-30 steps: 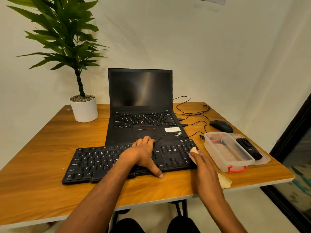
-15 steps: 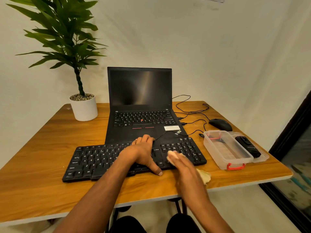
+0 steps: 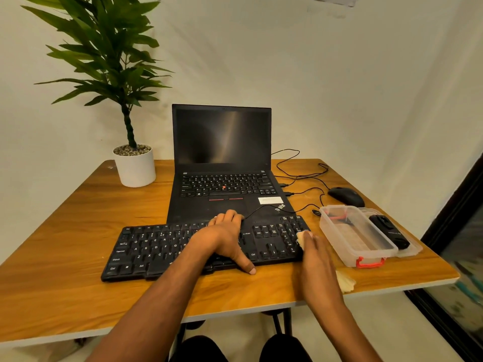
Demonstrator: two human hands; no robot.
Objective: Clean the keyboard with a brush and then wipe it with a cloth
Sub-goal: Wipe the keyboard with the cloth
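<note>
A black external keyboard (image 3: 162,249) lies on the wooden table in front of an open laptop. My left hand (image 3: 224,239) rests flat on its middle, fingers over the far edge and thumb at the near edge. My right hand (image 3: 313,254) presses a pale yellow cloth (image 3: 301,237) against the right end of the keyboard, by the number pad. The cloth's loose end (image 3: 345,282) trails on the table behind my wrist. No brush shows clearly.
A clear plastic box (image 3: 352,233) with red clips stands right of the keyboard, its lid beside it carrying a black device (image 3: 389,231). A black mouse (image 3: 346,195) and cables lie behind. A potted plant (image 3: 134,165) stands at the back left. The table edge (image 3: 392,286) runs close.
My right hand swept the cloth left to the keyboard's middle, then back to the right end. The left hand stayed in place.
</note>
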